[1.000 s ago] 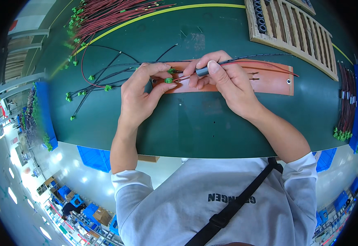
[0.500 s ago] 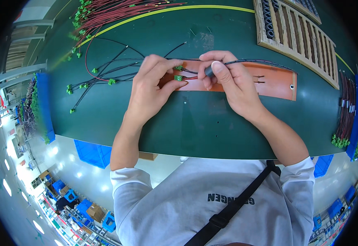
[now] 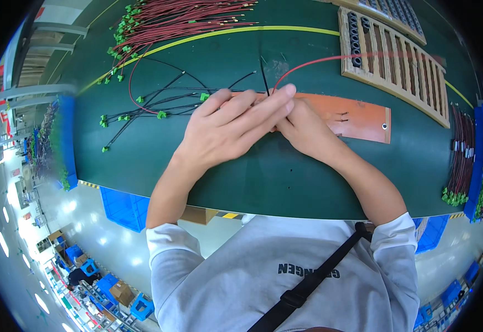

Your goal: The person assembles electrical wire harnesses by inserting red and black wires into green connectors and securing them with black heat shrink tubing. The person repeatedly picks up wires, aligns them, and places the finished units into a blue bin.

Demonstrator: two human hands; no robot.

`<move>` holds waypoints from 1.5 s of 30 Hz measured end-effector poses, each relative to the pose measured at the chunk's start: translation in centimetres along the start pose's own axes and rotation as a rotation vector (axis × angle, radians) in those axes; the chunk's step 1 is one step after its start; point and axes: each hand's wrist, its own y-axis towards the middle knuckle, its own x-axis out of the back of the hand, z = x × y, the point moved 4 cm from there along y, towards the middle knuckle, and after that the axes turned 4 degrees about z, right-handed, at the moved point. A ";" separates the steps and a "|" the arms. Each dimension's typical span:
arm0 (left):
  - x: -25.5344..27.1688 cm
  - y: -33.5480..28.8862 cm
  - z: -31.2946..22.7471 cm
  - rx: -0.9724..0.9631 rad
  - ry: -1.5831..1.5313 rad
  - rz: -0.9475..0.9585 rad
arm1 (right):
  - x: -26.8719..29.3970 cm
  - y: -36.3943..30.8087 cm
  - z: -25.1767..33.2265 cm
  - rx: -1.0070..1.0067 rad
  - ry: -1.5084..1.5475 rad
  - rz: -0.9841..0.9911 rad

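Note:
My left hand (image 3: pixel 225 130) and my right hand (image 3: pixel 310 130) meet above the orange board (image 3: pixel 368 119). The left fingers reach across the right hand's fingertips, closed around the base of the wires. Out from between the hands rise a red wire (image 3: pixel 302 66), curving right with a blurred end, and a black wire (image 3: pixel 264 80). My right hand is curled closed; the grey ferrite core it held half a second ago is now hidden. Left of my hands lie black wires (image 3: pixel 169 102) with green connectors (image 3: pixel 161 115).
Red wires (image 3: pixel 189 16) with green connectors lie piled at the far left. A slotted wooden rack (image 3: pixel 402 61) holding dark rings stands far right. Bundled wires (image 3: pixel 461 152) lie at the right edge by a blue bin (image 3: pixel 479 166). A yellow line (image 3: pixel 285 27) crosses the green table (image 3: pixel 252 188).
My left hand has moved right, over my right hand. The red and black wires have swung from lying rightward to standing up and away. The ferrite core has gone out of sight.

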 end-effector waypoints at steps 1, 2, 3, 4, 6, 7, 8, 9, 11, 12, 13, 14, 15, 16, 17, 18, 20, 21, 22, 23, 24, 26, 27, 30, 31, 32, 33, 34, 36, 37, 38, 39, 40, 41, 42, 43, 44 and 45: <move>0.1 0.7 -0.1 -0.011 0.094 0.067 | 0.1 0.2 0.4 0.004 0.027 -0.010; -0.5 0.5 0.9 -0.033 0.091 0.039 | 0.2 0.2 0.9 0.007 0.054 -0.019; -0.7 -0.1 1.7 -0.025 0.087 0.027 | 0.2 0.1 1.4 0.010 0.080 -0.027; -0.5 -0.4 2.7 -0.025 0.087 0.018 | 0.1 0.2 1.6 0.011 0.071 -0.025; 0.3 -0.8 5.1 -0.014 0.095 -0.008 | 0.1 0.0 1.7 0.013 0.054 -0.019; 0.5 -1.4 6.6 0.009 0.112 -0.019 | 0.1 0.0 1.7 0.010 0.055 -0.014; 0.6 -2.4 8.1 0.035 0.131 -0.029 | 0.1 0.0 1.9 0.008 0.058 -0.005; 0.9 -3.4 9.4 0.061 0.151 -0.039 | 0.1 0.0 2.0 0.005 0.061 0.004; 1.2 -5.1 11.7 0.128 0.214 -0.021 | -0.1 -0.1 1.5 0.006 0.081 0.010; 1.5 -5.9 12.5 0.161 0.245 -0.012 | -0.2 0.0 1.3 0.006 0.093 0.013; 1.9 -6.4 12.8 0.190 0.261 0.001 | -0.1 -0.1 1.2 0.001 0.112 0.013; 2.3 -6.9 13.1 0.217 0.278 0.014 | -0.1 -0.2 1.2 -0.004 0.133 0.013; 2.7 -7.3 13.4 0.244 0.295 0.029 | -0.2 -0.1 1.1 -0.009 0.155 0.012; 2.8 -7.4 13.3 0.236 0.302 0.045 | 0.1 -0.2 1.2 0.069 0.063 -0.038; 2.8 -7.5 13.2 0.258 0.297 0.097 | 0.3 -0.2 1.2 0.148 -0.029 -0.090; 3.1 -7.6 12.9 0.277 0.291 0.149 | 0.4 -0.1 1.3 0.225 -0.119 -0.143; 2.9 -7.7 12.3 0.459 0.087 0.199 | 0.8 0.0 1.2 0.190 -0.167 -0.126; 3.0 -8.0 12.4 0.612 -0.106 0.204 | 1.0 0.0 1.1 0.164 -0.194 -0.119; 2.8 -8.3 12.1 0.763 -0.303 0.207 | 1.1 0.0 0.5 0.055 -0.127 -0.086; 2.4 -8.1 11.3 0.891 -0.630 0.132 | 1.3 0.3 -0.1 -0.047 -0.054 -0.059; 1.9 -8.0 10.1 1.007 -0.961 0.055 | 1.5 0.3 -0.7 -0.149 0.019 -0.034; 1.1 -7.5 7.5 1.142 -1.392 -0.004 | 1.8 0.5 -1.1 -0.222 0.284 -0.025; 0.6 -6.6 6.0 1.139 -1.486 0.012 | 1.9 0.6 -1.1 -0.254 0.420 -0.020; -1.2 -4.8 2.6 1.126 -1.710 -0.048 | 2.1 0.8 -0.2 -0.326 0.607 -0.050; -1.9 -4.4 2.0 1.106 -1.725 -0.065 | 2.2 0.8 -0.1 -0.346 0.646 -0.059; -2.4 -4.3 1.4 1.087 -1.740 -0.082 | 2.2 0.8 -0.2 -0.345 0.652 -0.054; -2.8 -4.3 1.0 1.076 -1.736 -0.107 | 2.2 0.7 -0.3 -0.345 0.658 -0.048; -3.1 -4.3 0.7 1.069 -1.731 -0.124 | 2.2 0.7 -0.5 -0.346 0.670 -0.044; -3.3 -4.0 0.3 1.065 -1.728 -0.165 | 2.3 0.7 -0.7 -0.344 0.682 -0.045; -3.0 -3.8 0.3 1.070 -1.727 -0.187 | 2.2 0.8 -0.8 -0.342 0.691 -0.043; -2.9 -3.7 0.2 1.074 -1.726 -0.208 | 2.2 0.8 -0.8 -0.339 0.694 -0.041; -2.9 -3.6 -0.1 1.077 -1.732 -0.221 | 2.3 0.7 -0.7 -0.335 0.698 -0.039; -2.8 -3.5 -0.2 1.079 -1.735 -0.232 | 2.3 0.7 -0.6 -0.330 0.703 -0.038; -2.8 -3.4 -0.3 1.080 -1.740 -0.244 | 2.3 0.8 -0.5 -0.331 0.705 -0.039; -2.9 -3.3 -0.4 1.076 -1.742 -0.253 | 2.3 0.8 -0.5 -0.332 0.707 -0.040; -3.1 -3.2 -0.5 1.073 -1.746 -0.263 | 2.3 0.7 -0.5 -0.334 0.708 -0.042; -3.2 -3.2 -0.5 1.070 -1.750 -0.273 | 2.3 0.7 -0.5 -0.330 0.706 -0.035; -3.2 -3.3 -0.5 1.064 -1.746 -0.284 | 2.2 0.7 -0.5 -0.326 0.705 -0.028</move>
